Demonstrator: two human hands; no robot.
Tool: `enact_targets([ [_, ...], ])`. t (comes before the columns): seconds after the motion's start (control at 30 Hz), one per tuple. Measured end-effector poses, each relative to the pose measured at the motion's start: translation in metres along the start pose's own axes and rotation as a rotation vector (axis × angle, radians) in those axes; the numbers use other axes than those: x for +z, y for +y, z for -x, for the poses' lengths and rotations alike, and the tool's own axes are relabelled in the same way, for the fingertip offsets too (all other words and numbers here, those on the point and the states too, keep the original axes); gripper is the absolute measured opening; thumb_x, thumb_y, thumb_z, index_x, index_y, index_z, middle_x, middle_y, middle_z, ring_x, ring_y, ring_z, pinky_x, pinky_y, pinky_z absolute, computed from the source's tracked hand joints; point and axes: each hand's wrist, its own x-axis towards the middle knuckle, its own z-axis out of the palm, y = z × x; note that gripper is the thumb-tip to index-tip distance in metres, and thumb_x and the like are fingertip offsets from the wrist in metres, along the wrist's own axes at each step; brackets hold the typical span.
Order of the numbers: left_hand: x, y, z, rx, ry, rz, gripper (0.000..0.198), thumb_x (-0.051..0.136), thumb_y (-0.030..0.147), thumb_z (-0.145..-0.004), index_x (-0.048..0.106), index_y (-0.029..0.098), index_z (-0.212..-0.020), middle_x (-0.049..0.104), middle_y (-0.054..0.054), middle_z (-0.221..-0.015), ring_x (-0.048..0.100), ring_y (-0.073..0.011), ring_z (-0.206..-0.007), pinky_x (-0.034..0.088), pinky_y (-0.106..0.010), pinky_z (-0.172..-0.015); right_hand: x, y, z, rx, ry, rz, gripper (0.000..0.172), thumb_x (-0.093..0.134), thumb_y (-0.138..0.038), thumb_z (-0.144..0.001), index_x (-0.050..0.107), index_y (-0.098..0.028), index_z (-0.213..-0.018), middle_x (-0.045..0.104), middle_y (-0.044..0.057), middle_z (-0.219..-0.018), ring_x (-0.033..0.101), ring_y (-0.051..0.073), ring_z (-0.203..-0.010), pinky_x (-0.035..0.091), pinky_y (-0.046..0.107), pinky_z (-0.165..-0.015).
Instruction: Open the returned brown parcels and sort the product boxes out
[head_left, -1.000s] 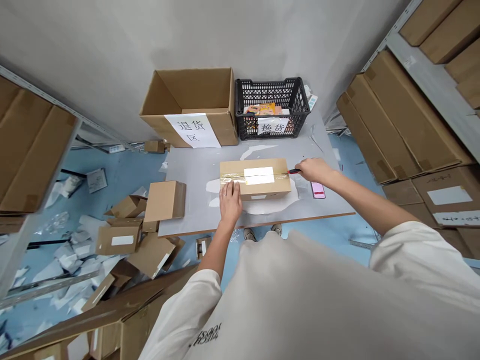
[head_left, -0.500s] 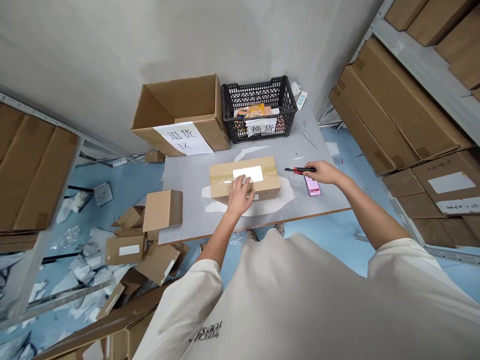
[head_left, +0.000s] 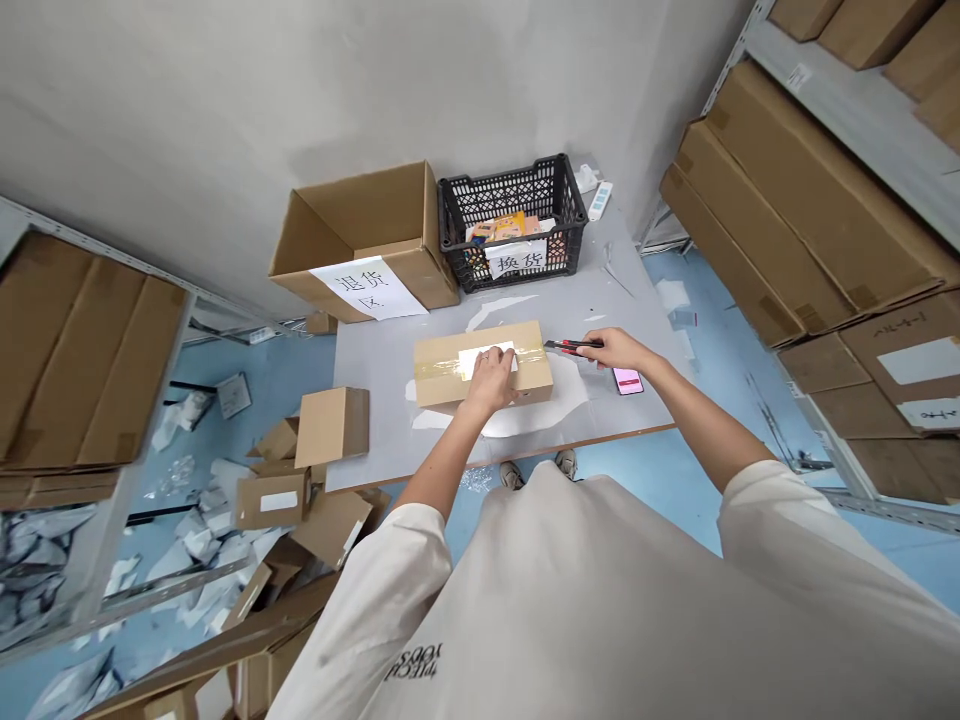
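A taped box [head_left: 450, 386] is lying lengthwise in the centre of the frame, on the grey table [head_left: 382, 350], and both hands are meeting around it. The left hand [head_left: 491, 380] is resting on its top, fingers bent and slightly spread over the white label [head_left: 468, 364]; it is closing around nothing, and seems to be pressing down so that the box is not sliding. The right hand [head_left: 616, 348], right of centre, is wrapping its fingers firmly round the handle of a red and black cutter [head_left: 574, 346]. The blade is pointing left at the box's right end, where the tape [head_left: 439, 370] is running out to the edge, probably because that seam is easiest to reach from there; whether the tip is touching, I cannot tell. A phone [head_left: 628, 381] is lying just below the right hand, apparently within easy reach. Toward the top, a large carton [head_left: 300, 284] and a black crate [head_left: 559, 256] are standing side by side against the wall, their written signs [head_left: 367, 288] facing the person, presumably for easy reading
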Motion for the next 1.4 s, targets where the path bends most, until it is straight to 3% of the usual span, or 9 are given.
enact_targets([
  [0.2,0.001,0.002,0.003,-0.001,0.008,0.008,0.093,0.106,0.034,-0.068,0.057,0.023,-0.146,0.056,-0.017,-0.139,0.061,-0.0419,-0.129,0.049,-0.054,-0.117,-0.015,-0.005,-0.032,-0.123,-0.13,0.126,0.045,0.076,-0.066,-0.092,0.08,-0.02,-0.096,0.07,0.0,-0.078,0.069,0.017,-0.065,0.045,0.027,-0.067],
  [0.33,0.0,0.004,0.006,-0.01,0.003,-0.011,0.094,0.107,0.035,-0.068,0.056,0.023,-0.146,0.056,-0.017,-0.14,0.062,-0.0419,-0.128,0.051,-0.054,-0.115,-0.032,-0.021,-0.055,-0.188,-0.266,0.324,0.037,0.075,-0.058,-0.094,0.082,-0.023,-0.101,0.07,-0.001,-0.072,0.064,0.016,-0.068,0.04,0.027,-0.068],
  [0.43,-0.001,0.005,0.008,-0.02,0.004,-0.025,0.094,0.106,0.037,-0.069,0.056,0.024,-0.147,0.057,-0.017,-0.141,0.062,-0.0425,-0.129,0.052,-0.055,-0.114,-0.037,-0.034,-0.072,-0.22,-0.29,0.446,0.032,0.081,-0.055,-0.09,0.083,-0.024,-0.098,0.07,-0.002,-0.071,0.058,0.015,-0.067,0.035,0.028,-0.067],
  [0.57,-0.001,0.005,0.01,-0.019,0.009,-0.02,0.095,0.105,0.036,-0.069,0.055,0.024,-0.148,0.056,-0.017,-0.142,0.062,-0.0417,-0.128,0.051,-0.054,-0.116,-0.035,-0.037,-0.083,-0.152,-0.366,0.336,0.035,0.09,-0.058,-0.081,0.082,-0.025,-0.089,0.069,-0.001,-0.066,0.057,0.015,-0.062,0.037,0.028,-0.064],
  [0.73,0.0,0.003,0.009,-0.031,0.008,-0.012,0.095,0.105,0.036,-0.068,0.055,0.027,-0.148,0.056,-0.016,-0.141,0.064,-0.0407,-0.127,0.052,-0.053,-0.115,-0.03,-0.016,-0.07,-0.026,-0.491,0.071,0.05,0.091,-0.072,-0.077,0.079,-0.025,-0.088,0.071,0.001,-0.067,0.057,0.014,-0.056,0.038,0.028,-0.055],
  [1.07,-0.004,0.006,0.01,-0.035,-0.018,0.006,0.092,0.105,0.034,-0.068,0.058,0.024,-0.147,0.057,-0.017,-0.141,0.064,-0.0402,-0.129,0.053,-0.051,-0.115,-0.011,0.014,-0.031,0.024,-0.467,-0.22,0.074,0.089,-0.087,-0.072,0.078,-0.02,-0.1,0.073,0.001,-0.072,0.059,0.013,-0.057,0.042,0.026,-0.054],
  [1.2,-0.004,0.008,0.012,-0.033,-0.022,0.004,0.091,0.104,0.034,-0.07,0.058,0.023,-0.148,0.057,-0.017,-0.14,0.064,-0.0399,-0.128,0.053,-0.051,-0.115,-0.008,0.012,-0.026,0.038,-0.452,-0.212,0.075,0.089,-0.087,-0.071,0.077,-0.02,-0.103,0.073,0.001,-0.073,0.061,0.014,-0.059,0.041,0.026,-0.054],
  [1.4,-0.003,0.007,0.012,-0.021,-0.007,-0.005,0.095,0.105,0.034,-0.068,0.056,0.026,-0.149,0.057,-0.015,-0.141,0.066,-0.0392,-0.127,0.052,-0.051,-0.116,0.005,0.0,-0.021,-0.015,-0.383,-0.262,0.074,0.086,-0.09,-0.072,0.071,-0.02,-0.09,0.067,0.0,-0.066,0.058,0.014,-0.059,0.039,0.027,-0.057],
])
